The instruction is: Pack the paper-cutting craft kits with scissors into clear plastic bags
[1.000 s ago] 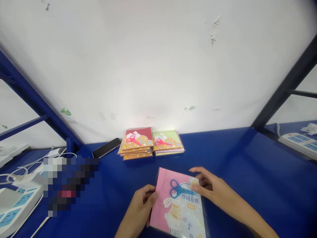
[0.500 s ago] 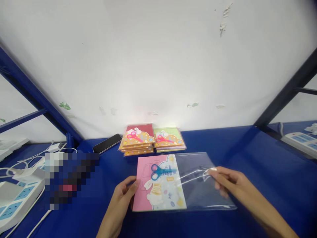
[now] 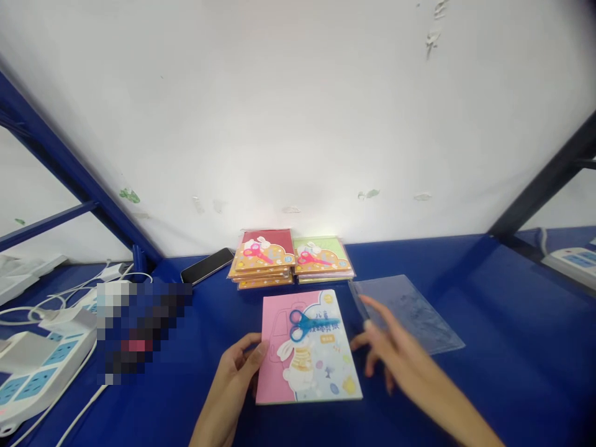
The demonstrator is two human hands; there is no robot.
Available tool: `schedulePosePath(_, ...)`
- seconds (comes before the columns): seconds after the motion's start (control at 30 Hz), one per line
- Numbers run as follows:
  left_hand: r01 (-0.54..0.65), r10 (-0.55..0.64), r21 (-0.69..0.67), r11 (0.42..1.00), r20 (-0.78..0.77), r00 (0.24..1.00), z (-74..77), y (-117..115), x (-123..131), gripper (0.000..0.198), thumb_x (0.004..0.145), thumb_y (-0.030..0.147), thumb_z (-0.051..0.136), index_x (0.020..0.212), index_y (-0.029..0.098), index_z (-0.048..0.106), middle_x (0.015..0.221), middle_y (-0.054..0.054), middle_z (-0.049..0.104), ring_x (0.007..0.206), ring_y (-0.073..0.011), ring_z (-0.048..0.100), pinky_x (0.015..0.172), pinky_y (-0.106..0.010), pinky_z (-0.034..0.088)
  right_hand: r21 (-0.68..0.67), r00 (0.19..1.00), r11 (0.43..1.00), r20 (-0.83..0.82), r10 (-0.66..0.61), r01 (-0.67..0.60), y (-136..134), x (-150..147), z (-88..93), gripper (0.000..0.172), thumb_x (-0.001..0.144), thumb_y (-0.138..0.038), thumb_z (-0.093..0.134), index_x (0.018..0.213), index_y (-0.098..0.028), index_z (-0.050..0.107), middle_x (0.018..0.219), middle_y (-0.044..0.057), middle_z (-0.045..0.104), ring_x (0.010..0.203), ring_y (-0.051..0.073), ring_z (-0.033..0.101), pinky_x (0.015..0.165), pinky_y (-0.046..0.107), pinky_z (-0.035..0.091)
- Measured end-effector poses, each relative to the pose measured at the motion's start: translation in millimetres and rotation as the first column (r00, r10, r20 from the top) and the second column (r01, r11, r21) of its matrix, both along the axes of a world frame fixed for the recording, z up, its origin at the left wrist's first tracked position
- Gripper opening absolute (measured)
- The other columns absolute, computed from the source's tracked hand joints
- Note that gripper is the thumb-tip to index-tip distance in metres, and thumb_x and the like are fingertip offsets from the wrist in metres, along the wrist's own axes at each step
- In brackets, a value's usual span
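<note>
My left hand (image 3: 241, 366) grips the left edge of a pink paper-craft booklet (image 3: 279, 391), thumb on top. A white rabbit and Chinese lettering are printed on its cover. Across the upper part of the cover lie small blue scissors (image 3: 300, 325), blades toward the right. Just right of the booklet, my right hand (image 3: 388, 341) is open with fingers apart, slightly blurred. A clear plastic sleeve (image 3: 419, 310) lies flat on the blue table beyond and partly under that hand; whether its fingertips touch the sleeve I cannot tell.
Behind the booklet stand two stacks of packed booklets, a red-topped stack (image 3: 263, 261) and a green-topped stack (image 3: 323, 261), with pink scissors on top. A black phone (image 3: 207, 266) lies left of them. White power strips (image 3: 51, 366) and cables fill the left side; blue frame posts (image 3: 93, 186) flank the table.
The plastic sleeve has come off the booklet and now lies to its right. My right hand has let go of it and moved left, toward the booklet. My left hand still holds the booklet.
</note>
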State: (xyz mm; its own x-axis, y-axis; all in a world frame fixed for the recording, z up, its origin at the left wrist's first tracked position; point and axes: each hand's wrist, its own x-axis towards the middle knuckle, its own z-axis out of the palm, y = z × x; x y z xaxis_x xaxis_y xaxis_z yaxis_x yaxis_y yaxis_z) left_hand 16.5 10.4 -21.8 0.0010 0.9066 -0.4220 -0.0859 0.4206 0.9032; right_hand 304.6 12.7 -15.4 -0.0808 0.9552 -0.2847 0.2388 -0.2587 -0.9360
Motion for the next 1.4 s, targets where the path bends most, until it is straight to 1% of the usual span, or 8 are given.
schedulePosePath(0.2, 0.039, -0.039, -0.001, 0.999, -0.047, 0.998, -6.5, -7, 2, 0.058, 0.074, 0.064, 0.079, 0.108, 0.018, 0.072, 0.075, -0.003, 0.074, 0.059, -0.0156, 0.06, 0.052, -0.023, 0.042, 0.018, 0.987, 0.999, -0.156, 0.041, -0.038, 10, -36, 5.8, 0.086, 0.085, -0.065, 0.068, 0.155, -0.025, 0.039, 0.082, 0.004, 0.078, 0.08, 0.029, 0.076, 0.063, 0.035, 0.057)
schedulePosePath(0.47, 0.058, -0.059, -0.004, 0.998, -0.062, 0.996, -4.7, -7, 4, 0.061, 0.071, 0.063, 0.08, 0.108, 0.014, 0.071, 0.067, -0.002, 0.067, 0.051, -0.0117, 0.053, 0.045, -0.021, 0.038, 0.091, 1.0, 0.996, -0.028, 0.008, -0.006, 16, -21, 7.8, 0.081, 0.088, -0.066, 0.065, 0.153, -0.021, 0.048, 0.072, 0.002, 0.075, 0.071, 0.028, 0.074, 0.057, 0.034, 0.053)
schedulePosePath(0.63, 0.009, -0.008, 0.005, 1.0, -0.15, 0.989, -7.4, -2, -26, 0.064, 0.073, 0.065, 0.078, 0.11, 0.014, 0.069, 0.065, -0.001, 0.067, 0.052, -0.0129, 0.054, 0.049, -0.022, 0.041, 0.147, 0.969, 0.983, 0.208, -0.136, 0.106, 25, 2, 1.8, 0.075, 0.091, -0.066, 0.057, 0.152, -0.022, 0.049, 0.079, 0.004, 0.078, 0.075, 0.032, 0.076, 0.061, 0.038, 0.054)
schedulePosePath(0.8, -0.055, 0.052, -0.004, 0.998, -0.297, 0.954, -0.9, 1, -65, 0.065, 0.072, 0.064, 0.078, 0.112, 0.013, 0.069, 0.078, -0.006, 0.077, 0.062, -0.0184, 0.064, 0.053, -0.024, 0.045, 0.179, 0.723, 0.984, 0.681, -0.119, -0.007, 28, 17, -3.0, 0.055, 0.097, -0.054, 0.049, 0.14, -0.023, 0.061, 0.086, 0.007, 0.08, 0.079, 0.035, 0.074, 0.067, 0.041, 0.05)
schedulePosePath(0.93, -0.117, 0.116, 0.019, 0.993, -0.358, 0.926, 1.9, 8, -77, 0.06, 0.068, 0.059, 0.079, 0.107, 0.014, 0.07, 0.082, -0.007, 0.079, 0.072, -0.0226, 0.07, 0.063, -0.026, 0.053, 0.357, 0.557, 0.934, 0.779, -0.287, -0.019, 34, 25, 16.2, 0.049, 0.101, -0.059, 0.038, 0.118, -0.026, 0.071, 0.096, 0.008, 0.078, 0.079, 0.032, 0.073, 0.06, 0.036, 0.044)
schedulePosePath(1.13, -0.053, 0.146, 0.181, 0.982, -0.55, 0.822, -4.4, 14, -68, 0.054, 0.076, 0.063, 0.065, 0.101, 0.016, 0.074, 0.091, -0.009, 0.081, 0.089, -0.0314, 0.073, 0.072, -0.031, 0.056, 0.261, 0.57, 0.965, 0.799, -0.192, -0.041, 105, 26, 46.1, 0.066, 0.098, -0.074, 0.028, 0.104, -0.023, 0.07, 0.093, 0.013, 0.077, 0.091, 0.036, 0.071, 0.074, 0.043, 0.047)
schedulePosePath(1.27, 0.031, 0.094, 0.166, 0.986, -0.69, 0.718, -4.2, 13, -61, 0.063, 0.082, 0.07, 0.053, 0.107, 0.016, 0.076, 0.103, -0.013, 0.079, 0.102, -0.0354, 0.071, 0.084, -0.037, 0.054, 0.137, 0.646, 0.988, 0.761, -0.058, -0.072, 158, 21, 27.8, 0.068, 0.083, -0.084, 0.051, 0.086, -0.019, 0.07, 0.09, 0.019, 0.075, 0.092, 0.041, 0.071, 0.079, 0.05, 0.049)
schedulePosePath(1.4, -0.044, 0.194, 0.204, 0.978, -0.814, 0.548, -2.6, 11, -63, 0.078, 0.081, 0.074, 0.044, 0.115, 0.012, 0.076, 0.106, -0.017, 0.073, 0.086, -0.0346, 0.069, 0.081, -0.045, 0.053, 0.021, 0.807, 0.992, 0.583, 0.089, -0.124, 174, 32, 9.1, 0.057, 0.081, -0.075, 0.064, 0.075, -0.019, 0.067, 0.076, 0.014, 0.075, 0.069, 0.027, 0.071, 0.062, 0.037, 0.053)
